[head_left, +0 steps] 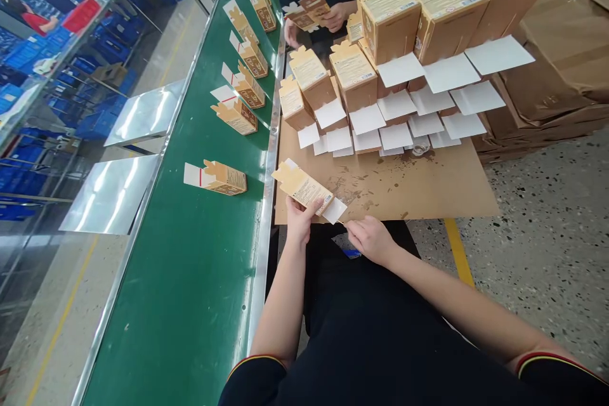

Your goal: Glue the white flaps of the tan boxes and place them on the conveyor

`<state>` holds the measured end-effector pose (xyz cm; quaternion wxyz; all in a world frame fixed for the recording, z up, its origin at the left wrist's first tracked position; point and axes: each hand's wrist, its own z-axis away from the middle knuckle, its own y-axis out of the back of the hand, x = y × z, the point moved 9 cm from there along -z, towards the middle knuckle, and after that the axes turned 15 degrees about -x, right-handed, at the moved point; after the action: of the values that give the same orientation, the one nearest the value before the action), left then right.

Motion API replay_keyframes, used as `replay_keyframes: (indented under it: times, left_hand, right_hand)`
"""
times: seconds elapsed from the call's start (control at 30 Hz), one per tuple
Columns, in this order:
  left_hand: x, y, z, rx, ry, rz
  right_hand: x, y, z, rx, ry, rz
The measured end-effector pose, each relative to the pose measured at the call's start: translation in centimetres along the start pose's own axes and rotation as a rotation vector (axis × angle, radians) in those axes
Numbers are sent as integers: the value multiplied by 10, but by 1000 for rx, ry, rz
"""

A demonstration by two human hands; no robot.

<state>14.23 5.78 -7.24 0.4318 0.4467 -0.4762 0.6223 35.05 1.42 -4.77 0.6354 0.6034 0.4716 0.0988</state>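
My left hand [301, 218] grips a flat-folded brown carton [304, 186] with a white end flap, held over the near edge of the cardboard work sheet [428, 184]. Close by on the right, my right hand [370, 238] is closed in a pinch by the carton's white flap; what it pinches, if anything, is too small to see. Behind them, rows of opened brown cartons [354, 73] with white flaps hanging down stand stacked on the sheet.
A green conveyor belt [200, 266] runs along my left and carries several brown cartons [216, 177] in a line. A co-worker's hands [339, 15] hold a carton at the far end. Flat cardboard stacks [566, 70] lie at right; metal trays [111, 193] at left.
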Motion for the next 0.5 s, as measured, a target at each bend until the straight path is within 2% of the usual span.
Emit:
replay_keyframes:
  times: [0.1, 0.2, 0.33, 0.5]
  left_hand:
    - [11, -4, 10, 19, -72, -138]
    - [15, -13, 26, 47, -112, -289]
    - [1, -20, 43, 110, -68, -484]
    - [-13, -18, 46, 128, -2, -502]
  right_hand:
    - [3, 12, 10, 61, -36, -135]
    - [17, 27, 27, 117, -153, -252]
    - [32, 36, 52, 131, -289, -346]
    - [31, 35, 71, 124, -357, -418]
